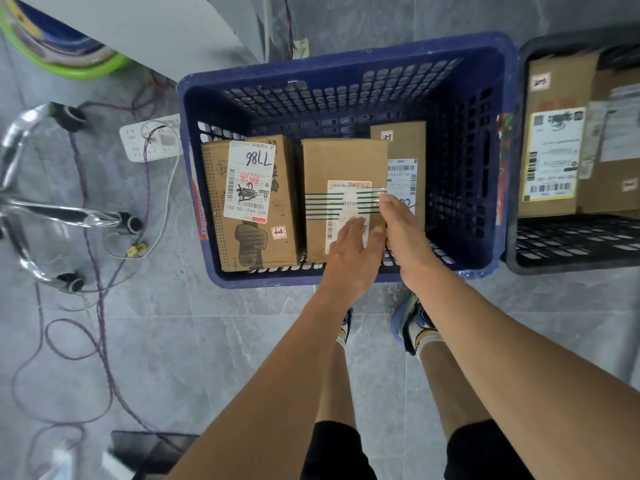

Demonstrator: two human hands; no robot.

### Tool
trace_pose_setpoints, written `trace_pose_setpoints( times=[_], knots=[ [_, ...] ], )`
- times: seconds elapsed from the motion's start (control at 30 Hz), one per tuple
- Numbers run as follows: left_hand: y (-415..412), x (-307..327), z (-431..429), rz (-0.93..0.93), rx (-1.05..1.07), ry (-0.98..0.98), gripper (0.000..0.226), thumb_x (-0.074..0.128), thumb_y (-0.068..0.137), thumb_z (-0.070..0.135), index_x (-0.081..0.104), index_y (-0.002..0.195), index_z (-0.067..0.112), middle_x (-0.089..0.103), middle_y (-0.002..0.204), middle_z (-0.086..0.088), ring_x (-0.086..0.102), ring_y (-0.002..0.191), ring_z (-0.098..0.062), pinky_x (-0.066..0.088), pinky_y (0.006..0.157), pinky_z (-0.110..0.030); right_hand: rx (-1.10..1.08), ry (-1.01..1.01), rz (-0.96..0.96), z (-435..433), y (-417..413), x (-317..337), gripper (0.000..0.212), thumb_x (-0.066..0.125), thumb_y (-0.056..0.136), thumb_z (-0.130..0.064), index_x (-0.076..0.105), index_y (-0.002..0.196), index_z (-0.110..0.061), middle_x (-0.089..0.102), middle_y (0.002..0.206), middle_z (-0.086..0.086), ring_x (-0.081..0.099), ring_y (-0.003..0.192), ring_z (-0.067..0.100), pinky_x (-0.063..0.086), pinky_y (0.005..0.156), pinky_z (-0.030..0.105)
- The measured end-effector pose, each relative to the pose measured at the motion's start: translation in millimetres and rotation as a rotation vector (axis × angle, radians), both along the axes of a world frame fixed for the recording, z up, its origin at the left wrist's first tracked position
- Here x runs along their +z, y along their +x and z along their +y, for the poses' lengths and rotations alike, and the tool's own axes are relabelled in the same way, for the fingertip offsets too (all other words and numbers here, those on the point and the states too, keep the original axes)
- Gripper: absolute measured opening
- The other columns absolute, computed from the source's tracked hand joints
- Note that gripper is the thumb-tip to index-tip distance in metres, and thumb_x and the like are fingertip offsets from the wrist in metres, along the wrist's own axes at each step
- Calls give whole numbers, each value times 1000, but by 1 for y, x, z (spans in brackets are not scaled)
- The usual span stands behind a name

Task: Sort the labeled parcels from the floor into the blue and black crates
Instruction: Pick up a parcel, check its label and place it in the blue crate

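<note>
The blue crate (346, 60) stands on the grey floor in front of me and holds three cardboard parcels. The left parcel (249, 206) carries a white label marked "7786". The middle parcel (343, 161) has green stripes of tape across its label. My left hand (349, 258) lies flat on its near end with the fingers apart. My right hand (401, 233) grips its right edge, next to the narrower right parcel (401, 143). The black crate (571, 265) stands to the right of the blue one, with a labeled box (554, 150) and another box (616, 140) inside.
Chrome chair legs (52, 209) stand at the left. A white power strip (149, 140) and loose cables (100, 306) lie on the floor beside the blue crate. A green-rimmed spool (69, 53) sits at the top left. My feet (412, 323) are just below the crate.
</note>
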State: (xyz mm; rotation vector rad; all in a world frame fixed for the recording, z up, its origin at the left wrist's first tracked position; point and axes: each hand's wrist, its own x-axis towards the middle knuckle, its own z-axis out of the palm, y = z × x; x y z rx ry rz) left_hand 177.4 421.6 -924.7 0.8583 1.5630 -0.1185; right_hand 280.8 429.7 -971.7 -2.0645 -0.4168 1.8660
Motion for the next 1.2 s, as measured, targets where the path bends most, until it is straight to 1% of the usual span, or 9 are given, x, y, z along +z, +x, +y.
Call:
trace_pose_setpoints(
  times=[0.1, 0.17, 0.23, 0.37, 0.5, 0.67, 0.77, 0.97, 1.2],
  knots=[
    [-2, -4, 1, 17, 52, 62, 56, 36, 108, 46, 34, 159, 22, 27, 167, 0, 21, 155, -18, 20, 125, -45, -3, 28, -17, 7, -1, -2, 57, 44, 110, -54, 42, 162, -30, 42, 166, -8, 40, 151, 15, 34, 120, 37],
    [-8, -6, 1, 180, 18, 216, 49, 40, 107, 42, 46, 152, 24, 35, 162, 0, 25, 149, -21, 26, 120, -46, -2, 42, -39, 13, -2, -3, 56, 42, 111, -55, 43, 161, -30, 43, 165, -8, 40, 150, 15, 34, 123, 40],
    [-15, -8, -1, 334, 13, 288, 48, 42, 106, 41, 47, 151, 24, 26, 165, -1, 17, 150, -24, 23, 119, -47, -10, 45, -29, 18, -2, -1, 55, 42, 110, -57, 45, 158, -32, 47, 162, -7, 45, 147, 17, 37, 122, 46],
    [-17, -9, -2, 290, 152, 231, 60, 48, 102, 43, 37, 156, 21, 6, 170, -2, 0, 155, -25, 17, 121, -48, -17, 33, -14, 15, -1, 0, 58, 45, 103, -64, 49, 153, -36, 53, 153, -14, 50, 140, 14, 39, 118, 45],
    [-10, -4, -7, 242, 169, 155, 59, 52, 100, 44, 41, 153, 21, 6, 169, -5, 12, 151, -31, 22, 116, -47, -42, 64, -72, 0, 9, -2, 61, 50, 90, -73, 63, 139, -39, 66, 142, -10, 61, 133, 17, 48, 114, 51],
    [-16, -12, -1, 238, 175, 85, 61, 50, 101, 43, 37, 157, 22, 10, 171, -7, 11, 154, -31, 16, 121, -46, -66, 16, -27, -8, 6, -11, 54, 55, 88, -65, 65, 135, -40, 68, 140, -11, 61, 133, 15, 46, 117, 52],
    [-24, -17, 1, 283, 221, 74, 61, 48, 101, 43, 38, 157, 22, 15, 170, -7, 15, 153, -32, 18, 120, -47, -54, 5, -30, -2, 3, -21, 52, 55, 83, -72, 68, 126, -45, 71, 134, -14, 64, 130, 16, 47, 116, 52],
    [-14, -17, -11, 268, 127, 41, 63, 46, 102, 40, 30, 159, 20, 5, 171, -8, 8, 154, -32, 12, 121, -47, 52, 56, -4, -5, -4, -6, 50, 47, 111, -49, 46, 158, -30, 48, 159, -10, 43, 143, 8, 33, 110, 28],
    [-15, -6, -2, 286, 209, 60, 59, 48, 102, 36, 38, 156, 16, 16, 170, -6, 13, 154, -27, 18, 120, -43, 99, 85, 5, -3, 0, 0, 59, 44, 112, -48, 33, 166, -26, 33, 172, -8, 30, 156, 10, 23, 115, 25]
  ],
)
